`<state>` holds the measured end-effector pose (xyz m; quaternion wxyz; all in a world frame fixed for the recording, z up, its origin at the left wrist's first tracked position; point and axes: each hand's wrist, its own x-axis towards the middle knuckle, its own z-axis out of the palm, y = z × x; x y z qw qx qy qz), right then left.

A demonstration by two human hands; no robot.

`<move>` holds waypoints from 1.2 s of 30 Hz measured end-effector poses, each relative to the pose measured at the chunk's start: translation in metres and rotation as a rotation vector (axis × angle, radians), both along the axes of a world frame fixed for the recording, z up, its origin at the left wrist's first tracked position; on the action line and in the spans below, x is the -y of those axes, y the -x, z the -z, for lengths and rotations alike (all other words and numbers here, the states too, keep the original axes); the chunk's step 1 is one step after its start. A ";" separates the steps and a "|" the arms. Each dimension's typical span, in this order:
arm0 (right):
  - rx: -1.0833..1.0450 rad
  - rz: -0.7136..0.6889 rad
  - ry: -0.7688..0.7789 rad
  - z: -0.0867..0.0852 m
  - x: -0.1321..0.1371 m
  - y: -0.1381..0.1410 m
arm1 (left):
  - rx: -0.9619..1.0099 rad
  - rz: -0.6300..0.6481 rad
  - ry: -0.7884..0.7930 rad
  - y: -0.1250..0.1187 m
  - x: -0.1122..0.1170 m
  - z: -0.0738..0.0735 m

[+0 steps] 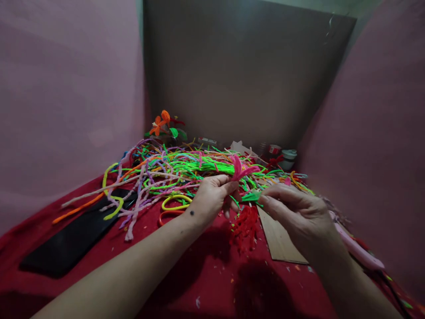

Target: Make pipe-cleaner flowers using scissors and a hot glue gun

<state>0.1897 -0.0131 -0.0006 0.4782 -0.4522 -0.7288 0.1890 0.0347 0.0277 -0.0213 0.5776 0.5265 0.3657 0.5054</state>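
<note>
My left hand (215, 192) pinches the base of a pink pipe-cleaner flower (239, 169), whose petals stand up above the fingertips. Just right of it, my right hand (292, 206) holds a green pipe-cleaner piece, perhaps a leaf (251, 196), between thumb and forefinger. The green piece points left toward the flower's base; whether the two touch I cannot tell. Behind both hands spreads a heap of loose pipe cleaners (199, 165) in green, pink, purple and orange. Red fuzzy strands (246, 228) lie below the hands.
Left on the red cloth (133, 266) lies a dark flat panel (73, 241). Scissors with yellow and orange handles (175, 202) lie by my left wrist. Cardboard (280, 237) and a pink tool (358, 250) are at right. Orange flowers (161, 124) and a lidded jar (288, 159) stand behind.
</note>
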 end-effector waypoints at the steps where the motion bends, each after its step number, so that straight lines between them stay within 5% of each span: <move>1: -0.056 -0.007 0.020 0.001 -0.003 0.001 | -0.006 0.019 -0.002 -0.001 0.000 0.001; 10: -0.435 -0.164 0.245 0.024 -0.031 0.011 | -0.027 0.151 -0.011 -0.008 0.000 0.008; 17: -0.587 -0.159 0.264 0.034 -0.034 0.014 | -0.075 0.152 -0.004 -0.010 0.003 0.007; 27: -0.631 -0.063 0.176 0.045 -0.033 0.018 | -0.220 -0.009 -0.176 -0.014 0.002 0.018; 36: -0.665 0.019 0.096 0.045 -0.026 0.027 | -0.458 -0.187 -0.548 -0.015 0.013 0.017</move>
